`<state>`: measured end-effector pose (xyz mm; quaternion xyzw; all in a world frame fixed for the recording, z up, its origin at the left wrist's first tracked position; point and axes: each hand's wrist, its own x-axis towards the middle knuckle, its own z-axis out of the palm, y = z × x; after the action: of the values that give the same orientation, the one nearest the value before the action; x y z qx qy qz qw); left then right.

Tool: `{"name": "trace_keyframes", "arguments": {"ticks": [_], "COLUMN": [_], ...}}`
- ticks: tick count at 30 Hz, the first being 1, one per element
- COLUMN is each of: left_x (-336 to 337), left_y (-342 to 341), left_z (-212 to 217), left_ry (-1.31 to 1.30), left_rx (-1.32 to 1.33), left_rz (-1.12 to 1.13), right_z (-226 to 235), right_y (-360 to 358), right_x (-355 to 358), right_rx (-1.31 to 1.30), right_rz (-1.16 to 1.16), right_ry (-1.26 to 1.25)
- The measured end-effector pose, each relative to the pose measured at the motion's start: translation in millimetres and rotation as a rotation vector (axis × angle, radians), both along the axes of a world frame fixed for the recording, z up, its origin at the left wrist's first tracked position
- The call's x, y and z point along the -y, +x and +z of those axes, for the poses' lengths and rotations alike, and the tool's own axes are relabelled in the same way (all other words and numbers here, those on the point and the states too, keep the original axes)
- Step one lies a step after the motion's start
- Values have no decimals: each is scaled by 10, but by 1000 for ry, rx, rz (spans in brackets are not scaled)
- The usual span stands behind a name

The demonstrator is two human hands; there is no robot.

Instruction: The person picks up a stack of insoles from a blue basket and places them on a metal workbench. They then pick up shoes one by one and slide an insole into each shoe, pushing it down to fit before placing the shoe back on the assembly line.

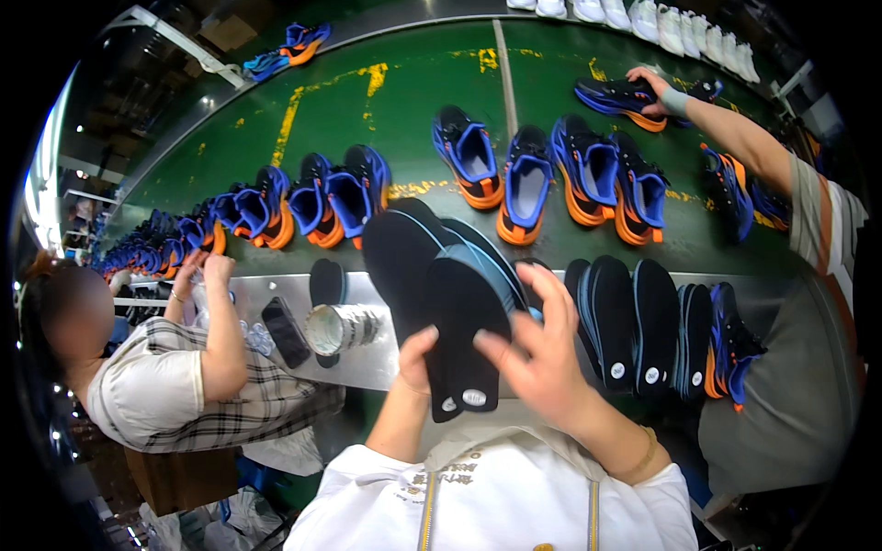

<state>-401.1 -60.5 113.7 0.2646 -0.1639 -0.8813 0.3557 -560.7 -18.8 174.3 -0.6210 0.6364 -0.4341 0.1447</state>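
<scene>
Stretching away, green conveyor belt [404, 119] carries sneakers [524, 179].

The person wears a white jacket [501, 500] with rolled-up sleeves, a grey zip down its front (lower centre of the frame), and a thin gold-coloured bracelet [640, 456] on the right wrist.

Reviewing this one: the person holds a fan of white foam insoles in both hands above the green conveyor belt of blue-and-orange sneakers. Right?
Not quite: the head view shows the fanned foam insoles are black, not white. The left hand and right hand do hold them above the green conveyor belt of blue-and-orange sneakers.
</scene>
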Motion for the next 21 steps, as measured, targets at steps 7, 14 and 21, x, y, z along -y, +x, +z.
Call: {"name": "trace_keyframes", "arguments": {"ticks": [7, 14, 21], "left_x": [100, 25, -113], "left_y": [309, 164, 258], "left_z": [-218, 46, -96], "left_ry": [83, 127, -215], "left_rx": [-89, -270, 56], "left_rz": [44, 83, -165], "right_z": [-636, -1571, -737], "right_y": [-850, -569, -432], "right_x": [56, -328, -216], "right_rx": [1206, 84, 496], "right_rz": [-81, -54, -326], "right_ry": [255, 498, 95]}}
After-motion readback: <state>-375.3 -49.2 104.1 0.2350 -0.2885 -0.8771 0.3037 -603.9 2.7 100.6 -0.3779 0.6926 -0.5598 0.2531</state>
